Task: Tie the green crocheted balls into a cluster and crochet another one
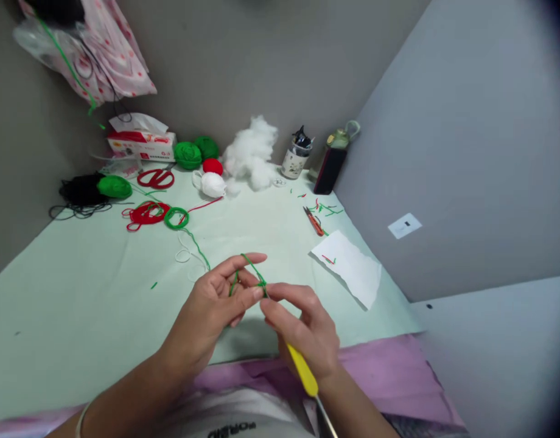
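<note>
My left hand is closed in a pinch on a small piece of green yarn work, with a strand stretched over its raised index finger. From that hand the strand runs back to a small ring of wound green yarn on the table. My right hand grips a crochet hook with a yellow handle, whose metal far end points down toward my body. Its tip meets the green yarn between both hands, mostly hidden by the fingers.
Red yarn, red-handled scissors, green yarn balls, a white yarn ball and white stuffing lie toward the wall. Orange thread snips and a torn paper are at right, near a dark box.
</note>
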`<state>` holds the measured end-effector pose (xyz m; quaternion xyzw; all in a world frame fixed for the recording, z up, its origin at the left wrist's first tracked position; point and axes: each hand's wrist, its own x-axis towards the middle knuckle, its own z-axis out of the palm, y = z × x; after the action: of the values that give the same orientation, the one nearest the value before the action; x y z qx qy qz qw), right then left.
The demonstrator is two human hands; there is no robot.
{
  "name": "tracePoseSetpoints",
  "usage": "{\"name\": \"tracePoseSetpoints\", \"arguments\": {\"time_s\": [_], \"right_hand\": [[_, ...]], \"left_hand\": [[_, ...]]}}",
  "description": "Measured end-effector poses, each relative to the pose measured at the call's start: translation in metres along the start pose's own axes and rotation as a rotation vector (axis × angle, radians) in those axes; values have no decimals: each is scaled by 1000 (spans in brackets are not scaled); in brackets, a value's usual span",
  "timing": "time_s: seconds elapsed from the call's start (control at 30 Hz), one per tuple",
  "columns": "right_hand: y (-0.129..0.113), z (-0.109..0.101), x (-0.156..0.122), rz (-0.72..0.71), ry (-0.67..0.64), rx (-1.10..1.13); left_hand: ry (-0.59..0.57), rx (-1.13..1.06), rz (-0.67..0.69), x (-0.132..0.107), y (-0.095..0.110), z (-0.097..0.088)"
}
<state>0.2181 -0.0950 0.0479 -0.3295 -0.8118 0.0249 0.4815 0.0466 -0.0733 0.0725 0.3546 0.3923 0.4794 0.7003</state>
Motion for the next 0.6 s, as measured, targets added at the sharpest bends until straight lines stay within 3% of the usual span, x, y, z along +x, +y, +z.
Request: {"name": "tracePoseSetpoints", "arguments": {"time_s": [0.1, 0.2, 0.23, 0.3, 0.33, 0.47, 0.6], "right_hand": [[5, -5, 14, -116, -31, -51], [46, -16, 36, -190, -75, -142], [69, -21, 46, -137, -61, -175], [125, -32, 69, 216, -35, -226], [157, -38, 82, 316, -11, -252], [274, -51, 124, 588, 135, -342], [351, -43, 142, 802, 252, -415]], "left_hand": [[-3, -72, -55, 0, 7, 1], [47, -130, -104, 2, 15, -3], [72, -139, -109, 4, 17, -6], [94, -148, -98, 9, 19, -12], [98, -159, -80, 12, 18, -16], [124, -172, -76, 26, 12, -29], [198, -180, -118, 37, 3, -37]]}}
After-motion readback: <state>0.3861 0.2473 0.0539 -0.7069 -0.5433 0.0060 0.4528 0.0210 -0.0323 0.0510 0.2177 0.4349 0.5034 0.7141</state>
